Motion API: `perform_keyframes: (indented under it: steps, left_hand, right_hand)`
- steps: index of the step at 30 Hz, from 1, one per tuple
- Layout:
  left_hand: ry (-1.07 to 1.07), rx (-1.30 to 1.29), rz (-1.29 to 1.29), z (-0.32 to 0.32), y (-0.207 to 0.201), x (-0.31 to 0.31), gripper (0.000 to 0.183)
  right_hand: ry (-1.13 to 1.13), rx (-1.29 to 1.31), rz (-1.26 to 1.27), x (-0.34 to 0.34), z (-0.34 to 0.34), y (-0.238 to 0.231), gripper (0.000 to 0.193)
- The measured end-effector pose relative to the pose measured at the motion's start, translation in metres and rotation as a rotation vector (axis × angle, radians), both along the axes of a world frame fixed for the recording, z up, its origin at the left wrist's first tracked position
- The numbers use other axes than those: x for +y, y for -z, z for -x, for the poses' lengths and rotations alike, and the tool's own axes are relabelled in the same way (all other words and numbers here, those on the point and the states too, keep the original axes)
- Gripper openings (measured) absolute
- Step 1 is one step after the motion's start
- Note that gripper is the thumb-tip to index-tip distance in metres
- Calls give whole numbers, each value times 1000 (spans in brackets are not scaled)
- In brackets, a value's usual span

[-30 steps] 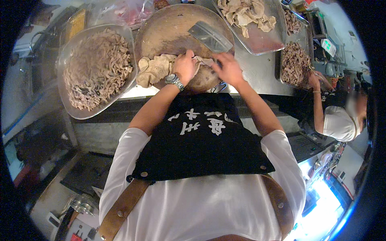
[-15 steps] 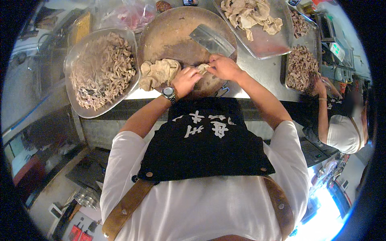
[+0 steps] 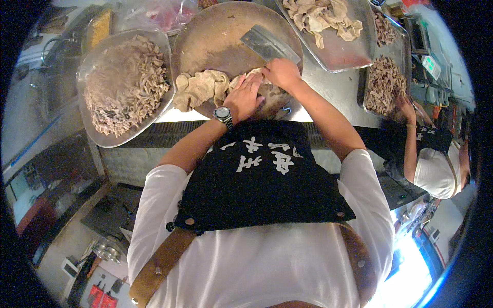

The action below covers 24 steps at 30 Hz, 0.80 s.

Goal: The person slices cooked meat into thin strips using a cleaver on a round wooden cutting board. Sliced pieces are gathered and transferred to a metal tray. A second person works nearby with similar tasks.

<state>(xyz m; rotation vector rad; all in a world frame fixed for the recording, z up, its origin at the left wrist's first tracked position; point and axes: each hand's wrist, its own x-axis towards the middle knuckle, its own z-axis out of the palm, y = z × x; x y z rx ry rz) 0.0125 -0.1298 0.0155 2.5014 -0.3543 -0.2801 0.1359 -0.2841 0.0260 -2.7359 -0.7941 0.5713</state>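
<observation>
A round wooden chopping block (image 3: 221, 31) carries a large cleaver (image 3: 271, 44), lying flat toward its right side. In front of the cleaver is a pale piece of what looks like cooked tripe (image 3: 236, 81). My left hand (image 3: 246, 97) rests on that piece with its fingers stretched out and lying flat. At the piece's right end my right hand (image 3: 282, 75) has its fingers closed on the edge, close to the cleaver; its fingertips are partly hidden. A larger crumpled lump of tripe (image 3: 199, 88) sits left of my left hand, at the block's near left rim.
A clear tray (image 3: 167, 97) heaped with sliced strips stands at left. Behind right, a metal tray (image 3: 345, 60) holds more whole pieces. Farther right, a co-worker's hand (image 3: 406, 109) is by a tray of strips (image 3: 382, 84). A plastic bag (image 3: 159, 15) lies behind.
My left hand has flattened out over the tripe, its fingers now stretched. My right hand has shifted slightly right and up, more closed. The view has moved a little.
</observation>
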Motion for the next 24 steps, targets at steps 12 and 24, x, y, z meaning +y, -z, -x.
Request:
perform_keyframes:
  steps: [12, 24]
  left_hand:
    - [28, -179, -172, -2, 11, -10, 48]
    - [-47, -223, -167, -2, 17, -19, 45]
  right_hand:
    - [56, -192, -140, -57, 31, -19, 56]
    - [199, -46, -136, -57, 10, -31, 69]
